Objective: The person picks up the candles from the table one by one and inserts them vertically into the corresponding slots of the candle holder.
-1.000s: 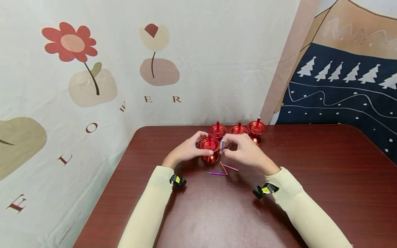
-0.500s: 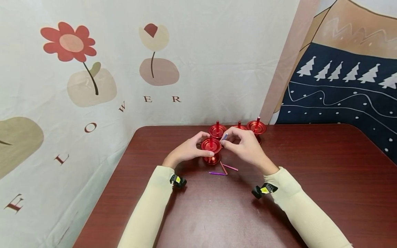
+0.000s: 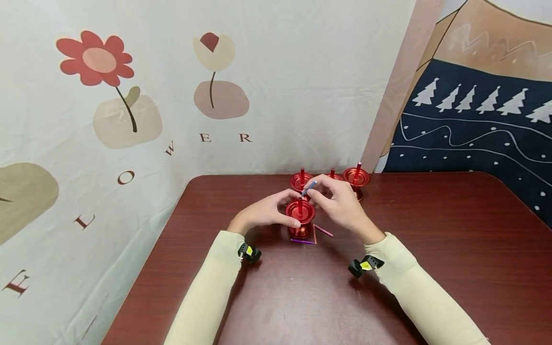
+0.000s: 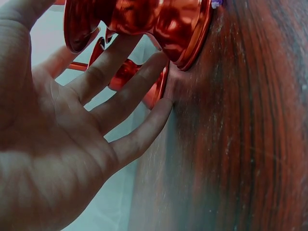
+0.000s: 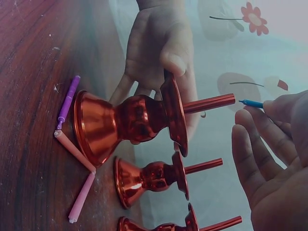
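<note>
My left hand (image 3: pixel 268 211) holds a shiny red metal candle holder (image 3: pixel 302 231) by its dish rim, thumb on the near side and fingers on the far side. A thin tube (image 5: pixel 209 103) rises from the middle of the dish. Between thumb and fingertips, my right hand (image 3: pixel 340 200) pinches a slim blue candle (image 5: pixel 252 103). Its narrow wick end points at the tube's top, right by it in the right wrist view. In the left wrist view the left hand's other fingers (image 4: pixel 130 98) spread beside the holder's stem.
Just by the holder's base, a purple candle (image 5: pixel 69 102), an orange-pink candle (image 5: pixel 75 150) and a pink candle (image 5: pixel 82 198) lie on the brown table (image 3: pixel 276 292). Three similar red holders stand behind, the rightmost holder (image 3: pixel 357 177) near the table's back edge and wall hanging.
The left hand has brought the holder right and nearer, beside the loose candles. The right hand has raised and tilted the blue candle, whose lower end now meets the tube's top in the head view.
</note>
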Tool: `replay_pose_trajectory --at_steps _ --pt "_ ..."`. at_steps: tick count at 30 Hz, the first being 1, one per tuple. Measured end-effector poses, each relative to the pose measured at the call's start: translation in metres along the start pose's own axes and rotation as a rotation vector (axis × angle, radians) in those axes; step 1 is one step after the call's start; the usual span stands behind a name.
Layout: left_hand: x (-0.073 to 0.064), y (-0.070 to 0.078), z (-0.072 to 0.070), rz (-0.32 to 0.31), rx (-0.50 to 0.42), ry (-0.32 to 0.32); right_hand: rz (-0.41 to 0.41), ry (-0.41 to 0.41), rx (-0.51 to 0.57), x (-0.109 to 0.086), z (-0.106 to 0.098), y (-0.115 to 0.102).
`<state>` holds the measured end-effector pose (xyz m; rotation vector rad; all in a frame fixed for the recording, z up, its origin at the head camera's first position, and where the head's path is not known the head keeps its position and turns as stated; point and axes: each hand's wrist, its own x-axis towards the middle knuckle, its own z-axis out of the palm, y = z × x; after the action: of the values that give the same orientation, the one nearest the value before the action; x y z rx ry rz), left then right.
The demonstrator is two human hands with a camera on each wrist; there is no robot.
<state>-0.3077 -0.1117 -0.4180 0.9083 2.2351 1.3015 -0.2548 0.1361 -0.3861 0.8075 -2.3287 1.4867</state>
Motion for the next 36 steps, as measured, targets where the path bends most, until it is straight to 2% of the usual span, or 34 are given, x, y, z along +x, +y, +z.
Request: replay_pose_trajectory --at_steps 7,12,21,26,31,36 --pt "0.0016 0.0014 0.0016 0.002 -0.006 -0.028 -0.024 -0.025 -0.078 0.0001 0.0006 -0.0013" --pt "0.0021 0.0008 0.0019 0.01 -0.015 -0.037 -0.016 -0.013 -0.047 -0.0006 0.0012 -0.0015" --pt "0.0011 0.0002 0.0022 0.011 -0.038 -0.04 -0.045 0.058 0.01 -0.0016 0.0017 0.0021" --pt "0.0017 0.0002 0.0027 0.021 -0.054 -0.046 -0.046 0.05 0.011 -0.0024 0.0006 0.0008" --pt "0.0016 -0.0003 0.0019 0.019 -0.028 -0.044 -0.031 0.032 0.018 -0.0016 0.0024 -0.0007" --pt "0.0015 0.0006 0.0016 0.01 -0.037 -0.048 -0.012 0.045 0.051 -0.0007 0.0041 -0.0012"
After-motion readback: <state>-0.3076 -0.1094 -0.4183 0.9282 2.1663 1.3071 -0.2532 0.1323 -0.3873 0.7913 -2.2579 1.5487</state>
